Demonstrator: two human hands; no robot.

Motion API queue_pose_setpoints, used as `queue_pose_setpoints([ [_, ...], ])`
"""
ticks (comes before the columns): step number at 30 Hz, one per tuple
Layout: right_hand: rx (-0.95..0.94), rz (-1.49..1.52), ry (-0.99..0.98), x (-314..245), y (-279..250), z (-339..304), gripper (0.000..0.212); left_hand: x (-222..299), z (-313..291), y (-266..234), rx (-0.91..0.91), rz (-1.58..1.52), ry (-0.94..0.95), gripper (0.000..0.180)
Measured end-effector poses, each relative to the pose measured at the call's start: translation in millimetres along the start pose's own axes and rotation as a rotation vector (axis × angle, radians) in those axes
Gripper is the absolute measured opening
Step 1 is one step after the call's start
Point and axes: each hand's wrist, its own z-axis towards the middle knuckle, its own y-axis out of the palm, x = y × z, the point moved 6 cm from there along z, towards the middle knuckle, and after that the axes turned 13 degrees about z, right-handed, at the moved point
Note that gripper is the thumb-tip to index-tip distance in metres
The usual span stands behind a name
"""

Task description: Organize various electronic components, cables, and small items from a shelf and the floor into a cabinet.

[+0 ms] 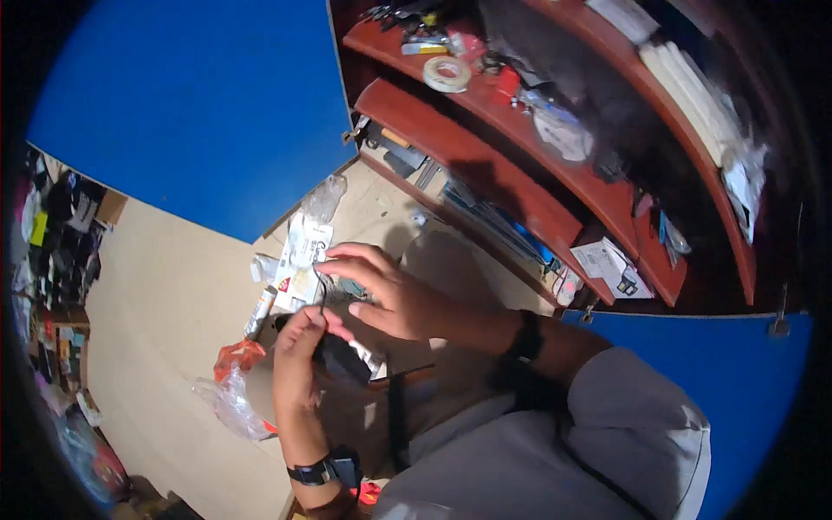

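Observation:
A thin black cable (pixel 323 290) runs between my two hands. My left hand (pixel 299 347) is closed, pinching its lower part between thumb and fingers. Above and to the right, my right hand (pixel 390 295) has its fingertips at the cable's upper end, which seems to be gripped between the fingers; the thumb stands apart. Just beside my left hand lie a dark, flat-looking item (pixel 342 357) and a small white piece (pixel 368 357), both partly hidden. Behind the fingers, a white printed package (pixel 303 251) rests on the floor.
A cylindrical can (pixel 260 310) and an orange and clear plastic bag (pixel 238 390) lie on the pale floor (pixel 165 303) to the left. Red-brown shelves (pixel 485 182) with a tape roll (pixel 446 74) stand right, beside a blue cabinet door (pixel 208 104). Cluttered goods (pixel 69 225) line the far left.

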Motion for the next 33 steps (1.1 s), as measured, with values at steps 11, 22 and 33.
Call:
queue_pose_setpoints([
  [11, -0.143, 0.556, 0.533, 49, 46, -61, 0.017, 53, -69, -65, 0.046, -0.516, 0.557, 0.049],
  [22, -0.432, 0.196, 0.117, -37, 11, -50, 0.019, 19, -68, -109, 0.317, -0.380, 0.318, 0.050],
  [33, -0.427, 0.034, -0.136, -95, 35, 17, 0.013, 11, -59, -25, 0.138, -0.108, 0.178, 0.038],
])
